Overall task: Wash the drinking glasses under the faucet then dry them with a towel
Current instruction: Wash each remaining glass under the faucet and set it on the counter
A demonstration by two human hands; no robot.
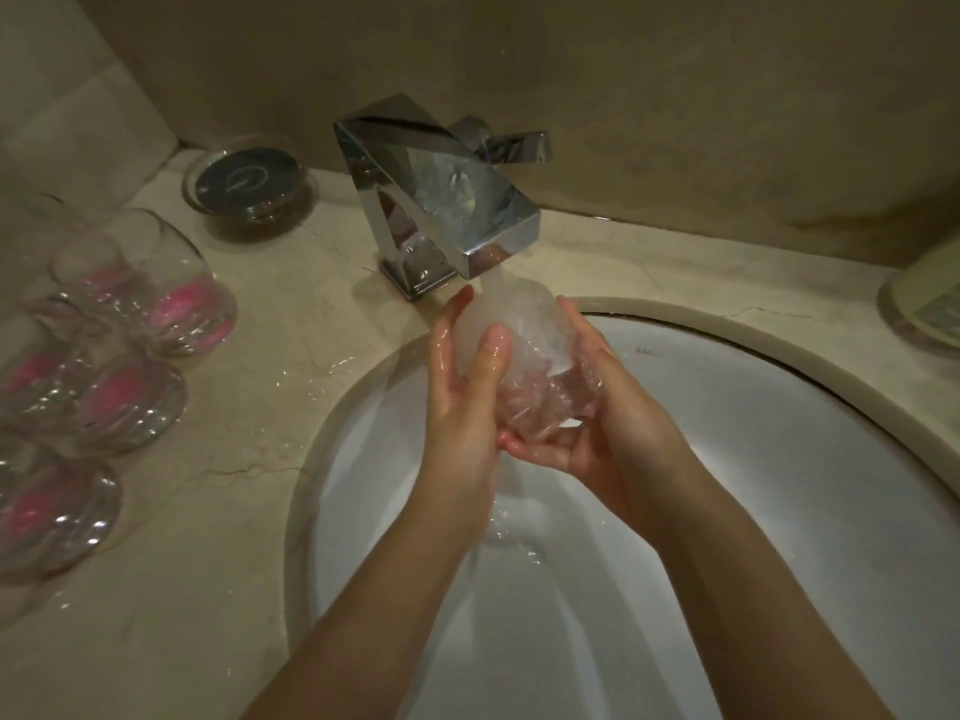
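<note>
Drinking glass [524, 356]: clear, tilted, held over the white sink basin [779, 459] directly beneath the chrome faucet [441, 200] spout, water streaming over it.
Left hand [462, 392]: wet, fingers wrapped round the glass's near side.
Right hand [597, 407]: cupping and grasping its far side and base.
Stemless glasses with pink bases [104, 356]: clustered at nine o'clock on the marble counter [208, 563].
Glass soap dish [249, 184]: at eleven o'clock.

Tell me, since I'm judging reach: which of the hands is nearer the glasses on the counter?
Left. The left hand grips the glass under the faucet on the side facing the counter glasses; the right hand holds its far side.
</note>
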